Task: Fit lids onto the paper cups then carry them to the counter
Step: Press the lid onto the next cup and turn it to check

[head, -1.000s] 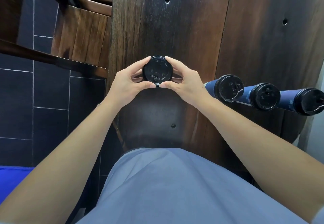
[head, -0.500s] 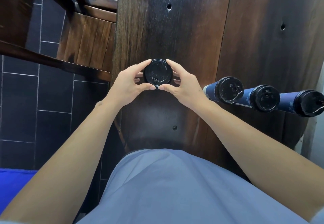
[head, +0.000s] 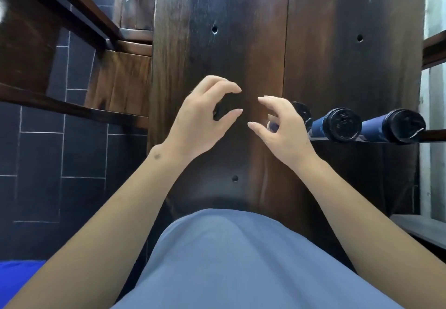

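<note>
Dark wooden tabletop (head: 241,31) below. Left hand (head: 198,120) curled about a dark round shape (head: 224,108), grip unclear; right hand (head: 282,130) loosely curled, empty. Lidded cups (head: 342,125) lined up rightward, presumably staged for carrying.

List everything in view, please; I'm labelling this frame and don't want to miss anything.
lidded cups: 3, blue with black lids, in a row at the table's right; the nearest is partly behind the right hand
dark object: 1, black, within the left hand's curve; blurred, possibly a lid
table: 1, dark brown wood, centre
floor tiles: dark grey, left
blue surface: 1, bottom left corner
garment: 1, grey-blue, bottom centre
left hand: fingers curved, above the table
right hand: loosely curled, holds nothing
</note>
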